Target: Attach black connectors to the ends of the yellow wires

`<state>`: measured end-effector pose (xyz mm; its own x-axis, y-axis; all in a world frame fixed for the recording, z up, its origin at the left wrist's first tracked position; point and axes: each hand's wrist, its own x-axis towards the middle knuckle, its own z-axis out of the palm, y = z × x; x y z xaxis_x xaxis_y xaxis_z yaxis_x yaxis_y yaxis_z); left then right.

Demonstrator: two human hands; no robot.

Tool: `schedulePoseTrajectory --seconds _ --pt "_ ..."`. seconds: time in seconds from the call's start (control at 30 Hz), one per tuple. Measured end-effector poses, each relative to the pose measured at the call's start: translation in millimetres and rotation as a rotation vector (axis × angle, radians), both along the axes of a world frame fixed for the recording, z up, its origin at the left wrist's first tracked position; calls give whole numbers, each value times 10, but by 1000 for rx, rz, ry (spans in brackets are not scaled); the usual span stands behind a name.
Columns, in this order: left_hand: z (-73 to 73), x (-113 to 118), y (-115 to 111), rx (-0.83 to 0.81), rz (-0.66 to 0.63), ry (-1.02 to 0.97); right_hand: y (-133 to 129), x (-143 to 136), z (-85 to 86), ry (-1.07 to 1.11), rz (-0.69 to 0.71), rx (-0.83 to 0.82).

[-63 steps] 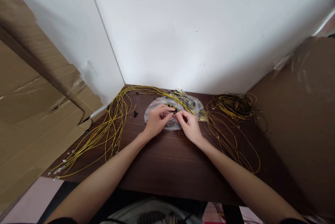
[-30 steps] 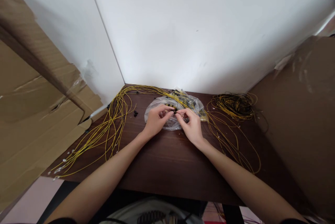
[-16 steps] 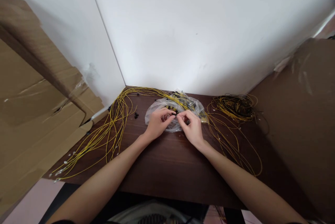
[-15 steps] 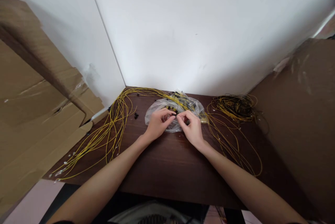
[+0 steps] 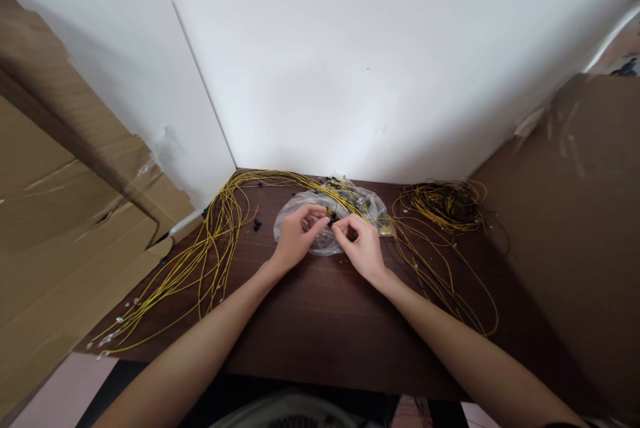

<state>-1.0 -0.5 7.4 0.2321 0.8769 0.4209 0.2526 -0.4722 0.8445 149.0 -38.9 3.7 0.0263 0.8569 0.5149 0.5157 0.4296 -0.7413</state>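
Observation:
My left hand (image 5: 295,235) and my right hand (image 5: 363,245) meet over a clear plastic bag (image 5: 326,247) near the middle of the table. Between their fingertips is a small black part (image 5: 331,221), too small to make out well. The right thumb and forefinger pinch it. On the left, thumb and fingers are curled close to it, and what they hold is hidden. Yellow wires (image 5: 310,181) run behind the hands and across the bag. More small black pieces (image 5: 337,181) lie on the bag's far side.
Yellow wires (image 5: 210,241) with pale ends fan out at the left. A coil of yellow and black wire (image 5: 445,205) lies at the right back. Loose black pieces (image 5: 257,224) sit left of the bag. Cardboard (image 5: 565,228) and a white wall (image 5: 350,81) enclose the brown table (image 5: 320,321).
My left fingertips have drawn slightly apart from each other and back from the right fingertips. The right hand stays pinched. The whole view has shifted slightly.

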Motion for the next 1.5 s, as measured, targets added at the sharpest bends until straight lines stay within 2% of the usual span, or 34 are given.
schedulePoseTrajectory --seconds 0.2,0.53,0.73,1.3,1.5 --pt "15 -28 28 10 76 -8 17 7 -13 -31 -8 -30" --pt "83 -45 -22 20 -34 16 20 0 -11 -54 -46 -39" --pt "83 -42 -9 107 -18 80 24 9 -23 -84 -34 -37" --pt "38 -33 -7 112 9 104 21 0 -23 -90 -33 -34" --pt "53 -20 -26 64 -45 85 0 -8 1 -77 27 -31"
